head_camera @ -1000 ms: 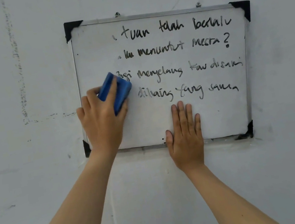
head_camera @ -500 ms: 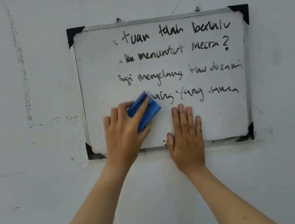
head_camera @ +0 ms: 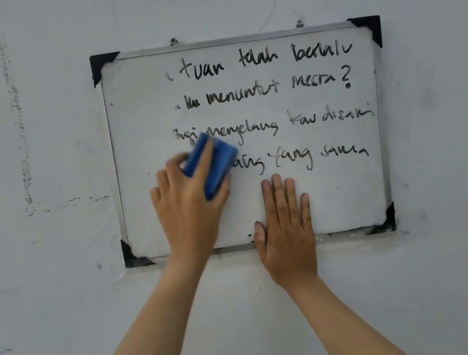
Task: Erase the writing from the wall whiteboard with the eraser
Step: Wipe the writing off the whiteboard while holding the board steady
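Observation:
A small whiteboard (head_camera: 351,191) with a metal frame and black corner caps hangs on the wall. Several lines of black handwriting (head_camera: 270,89) fill its middle and right; its left part is wiped blank. My left hand (head_camera: 188,207) grips a blue eraser (head_camera: 211,162) and presses it on the board between the third and fourth lines, covering the start of the fourth. My right hand (head_camera: 287,230) lies flat, fingers together, on the board's lower edge, below the writing.
The whiteboard hangs from two small hooks (head_camera: 173,41) on a pale, scuffed wall (head_camera: 60,301). A dark smudged line (head_camera: 16,121) runs down the wall left of the board.
My left hand swept the eraser from the board's left down and right over the fourth line's start, then back up-left a little. More of that line's beginning is gone. My right hand stayed put.

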